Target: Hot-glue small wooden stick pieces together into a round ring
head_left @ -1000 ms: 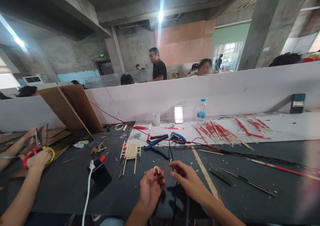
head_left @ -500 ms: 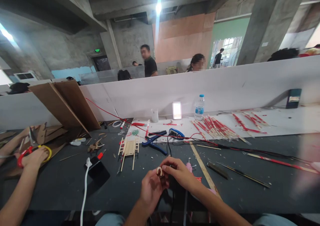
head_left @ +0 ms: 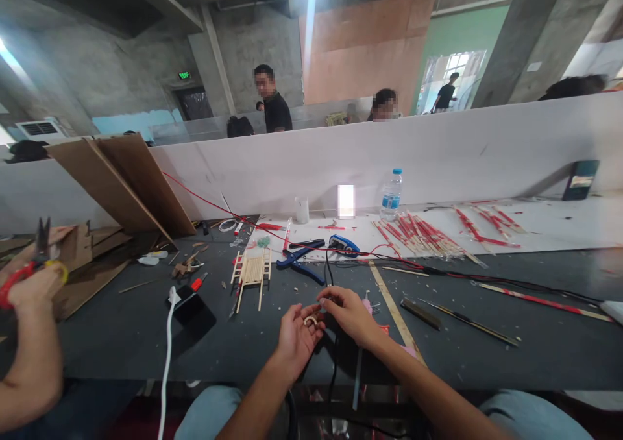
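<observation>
The left hand (head_left: 296, 344) is held palm up, loosely half open, with a small curved piece (head_left: 310, 320) cradled on its fingers. Just beside it, the right hand (head_left: 351, 317) is curled; whether anything is pinched cannot be told.

One head-worn camera looks out from the wearer's side of the white partition (head_left: 272, 171), facing it and angled down across the dark tabletop (head_left: 146, 342) before it. The wearer's left hand (head_left: 298, 341) and right hand (head_left: 349, 315) show close up, low and central, short of the partition; the knees (head_left: 209, 414) are nearer still. The wide view also clears the partition's top, which slopes upward to the right, reaching the concrete ceiling (head_left: 97, 5) beyond.
</observation>
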`<action>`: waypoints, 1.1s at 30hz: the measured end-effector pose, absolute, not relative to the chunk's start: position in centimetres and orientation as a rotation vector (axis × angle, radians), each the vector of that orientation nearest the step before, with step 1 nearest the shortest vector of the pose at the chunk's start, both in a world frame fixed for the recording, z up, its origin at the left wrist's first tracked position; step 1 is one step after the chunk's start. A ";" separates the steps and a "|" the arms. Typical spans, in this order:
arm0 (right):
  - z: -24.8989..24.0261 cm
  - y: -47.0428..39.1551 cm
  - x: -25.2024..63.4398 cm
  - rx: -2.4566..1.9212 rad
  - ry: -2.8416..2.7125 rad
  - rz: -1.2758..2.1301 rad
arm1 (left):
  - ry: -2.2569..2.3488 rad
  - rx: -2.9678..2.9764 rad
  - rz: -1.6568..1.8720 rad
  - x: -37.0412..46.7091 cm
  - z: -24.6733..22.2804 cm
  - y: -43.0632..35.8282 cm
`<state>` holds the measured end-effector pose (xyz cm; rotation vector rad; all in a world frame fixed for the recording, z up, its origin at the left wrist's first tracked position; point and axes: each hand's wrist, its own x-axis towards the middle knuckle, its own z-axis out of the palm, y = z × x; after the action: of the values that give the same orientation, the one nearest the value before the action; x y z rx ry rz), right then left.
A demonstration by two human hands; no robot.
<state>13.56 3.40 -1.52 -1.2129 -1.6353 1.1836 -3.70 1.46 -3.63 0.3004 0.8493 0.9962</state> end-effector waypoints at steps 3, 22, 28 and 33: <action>-1.2 3.3 14.4 -1.235 -1.646 1.153 | 0.869 0.283 1.010 -3.6 -3.1 1.3; 3.9 5.2 23.1 -1.113 -1.022 1.076 | 0.995 0.358 1.082 -2.7 -0.1 -0.3; 2.7 4.5 23.0 -1.119 -1.012 1.121 | 0.991 0.361 1.078 -2.4 0.2 -1.3; 2.3 4.5 23.2 -1.124 -1.025 1.121 | 0.989 0.372 1.067 -2.1 0.1 -1.6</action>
<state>23.18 4.53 2.31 -1.1240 -1.0245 1.1206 -2.07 -1.61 0.14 0.3716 0.9890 1.0669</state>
